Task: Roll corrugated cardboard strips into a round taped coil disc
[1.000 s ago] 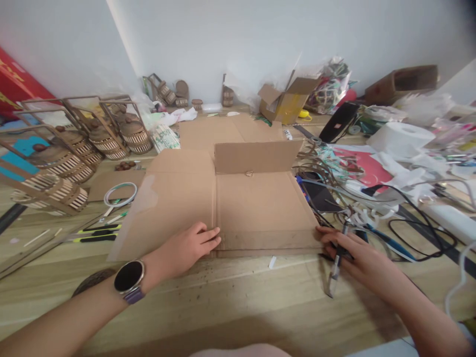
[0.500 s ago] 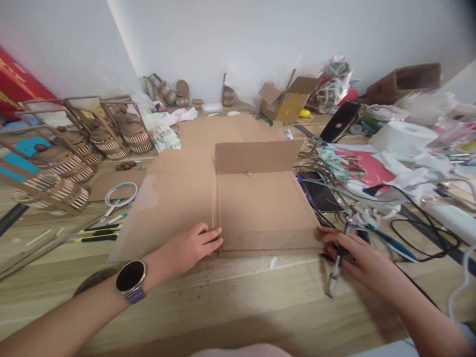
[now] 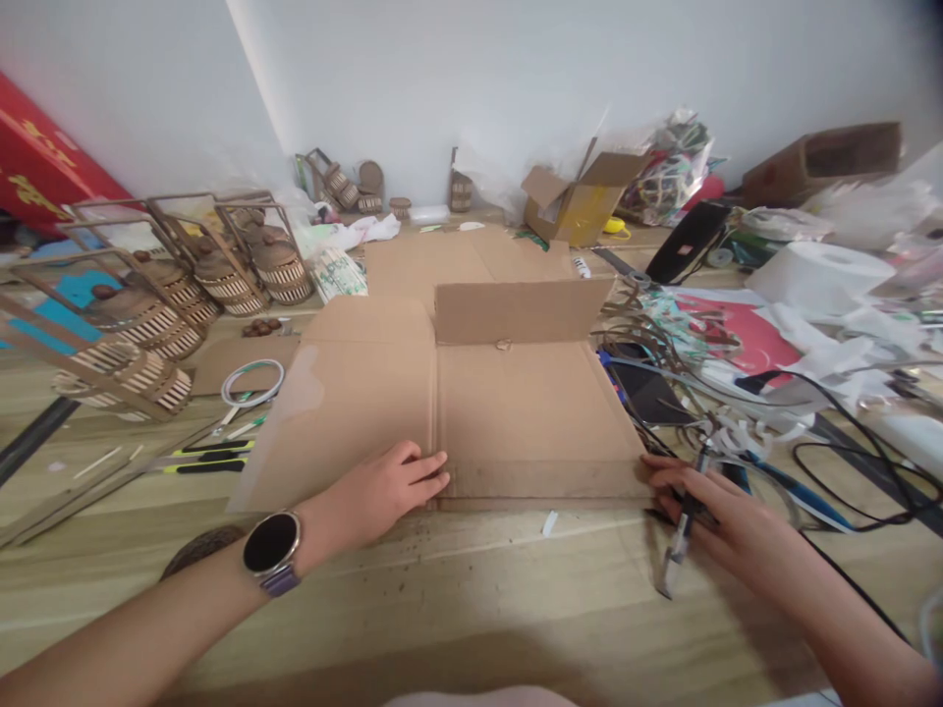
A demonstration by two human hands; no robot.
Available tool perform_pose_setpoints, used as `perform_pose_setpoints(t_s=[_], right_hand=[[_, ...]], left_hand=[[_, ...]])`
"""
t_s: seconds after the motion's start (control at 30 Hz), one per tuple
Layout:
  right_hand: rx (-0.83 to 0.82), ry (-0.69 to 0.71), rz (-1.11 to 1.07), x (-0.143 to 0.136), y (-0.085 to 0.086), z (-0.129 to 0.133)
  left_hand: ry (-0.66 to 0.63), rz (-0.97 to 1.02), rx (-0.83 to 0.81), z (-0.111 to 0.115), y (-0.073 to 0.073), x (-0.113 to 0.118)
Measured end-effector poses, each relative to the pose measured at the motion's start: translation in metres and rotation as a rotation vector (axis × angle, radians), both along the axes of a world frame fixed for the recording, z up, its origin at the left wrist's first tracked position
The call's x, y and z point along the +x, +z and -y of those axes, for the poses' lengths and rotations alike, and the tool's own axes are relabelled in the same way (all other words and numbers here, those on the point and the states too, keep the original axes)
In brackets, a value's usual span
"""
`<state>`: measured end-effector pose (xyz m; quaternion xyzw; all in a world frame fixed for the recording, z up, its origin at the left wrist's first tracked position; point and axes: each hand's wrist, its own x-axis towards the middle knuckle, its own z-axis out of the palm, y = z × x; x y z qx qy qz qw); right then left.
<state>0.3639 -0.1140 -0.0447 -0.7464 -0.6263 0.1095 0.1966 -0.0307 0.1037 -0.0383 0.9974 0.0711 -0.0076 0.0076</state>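
A flattened cardboard box [image 3: 530, 403] lies on the wooden table, one flap [image 3: 523, 310] standing up along its far side. My left hand [image 3: 398, 481] rests on it near the front edge, fingers stretched out across the crease between two panels. At the front right corner, the fingertips of my right hand [image 3: 703, 501] touch the cardboard edge. That same hand grips what looks like a utility knife [image 3: 682, 540], its light metal end pointing down toward the table. The right palm side is hidden.
Small woven baskets with handles [image 3: 280, 270] stand at the left, near a white ring-shaped roll [image 3: 252, 383] and yellow-black tools [image 3: 213, 457]. Right of the cardboard are a phone [image 3: 648, 388], tangled cables [image 3: 855, 471] and a paper roll [image 3: 821, 280]. An open carton [image 3: 582, 211] sits behind.
The view has turned slightly left, so everything appears a little farther right. Both hands keep about the same places on the cardboard, and the knife stays in my right hand.
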Motion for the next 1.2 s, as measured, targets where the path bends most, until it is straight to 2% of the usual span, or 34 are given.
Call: perform_pose_setpoints(t_s=[0.27, 0.43, 0.57, 0.67, 0.87, 0.93, 1.0, 1.2], right_hand=[[-0.004, -0.004, -0.004, 0.002, 0.003, -0.004], [-0.098, 0.077, 0.022, 0.007, 0.015, -0.009], [-0.064, 0.122, 0.049, 0.014, 0.017, -0.013], [-0.035, 0.138, 0.056, 0.022, 0.009, -0.016], [-0.013, 0.127, 0.074, 0.044, -0.019, -0.014], [-0.031, 0.128, 0.068, 0.047, -0.020, -0.014], [-0.063, 0.137, 0.062, 0.044, -0.014, -0.014], [-0.115, 0.097, 0.048, 0.014, 0.021, -0.019]], left_hand=[[-0.014, 0.006, 0.034, 0.001, 0.002, 0.002], [-0.004, -0.036, 0.022, 0.001, 0.003, 0.003], [-0.009, -0.106, -0.003, -0.001, 0.010, 0.003], [-0.009, -0.110, -0.039, -0.002, 0.015, 0.004], [-0.018, -0.059, -0.066, -0.005, 0.018, 0.006], [-0.018, -0.059, -0.057, -0.005, 0.018, 0.006], [-0.014, -0.061, -0.046, -0.004, 0.018, 0.005], [0.009, -0.058, -0.037, -0.001, 0.012, 0.002]])
